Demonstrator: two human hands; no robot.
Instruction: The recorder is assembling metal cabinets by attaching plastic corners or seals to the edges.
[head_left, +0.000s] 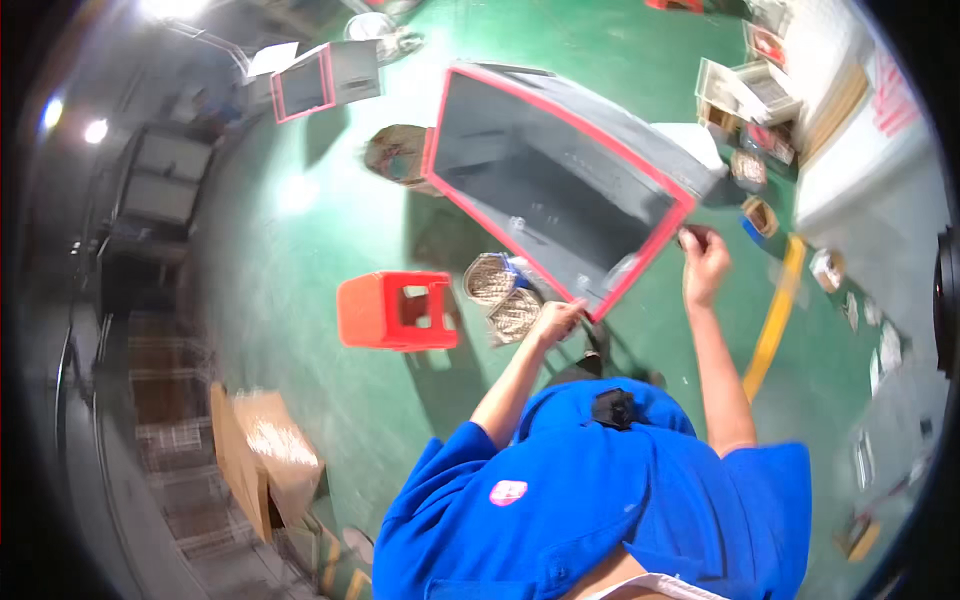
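A large grey box-like cabinet (540, 170) with red edging (530, 258) around its dark front face stands tilted in front of me. My left hand (556, 322) is closed at its near lower corner, with the fingertips against the red edging. Beside the right-hand corner, my right hand (706, 268) is raised with its fingers pinched together. A small dark bit shows at those fingertips, too blurred to name. Two tubs of small pale parts, one round (490, 279) and one squarish (515, 316), sit left of my left hand, partly under the cabinet's edge.
A red plastic stool (375, 312) lies on its side at the left. Behind the cabinet is a round basket (395, 153). A similar smaller-looking cabinet (355, 75) stands farther back left. Cardboard (275, 440) leans lower left; crates (765, 95) and a yellow floor line (775, 315) are right.
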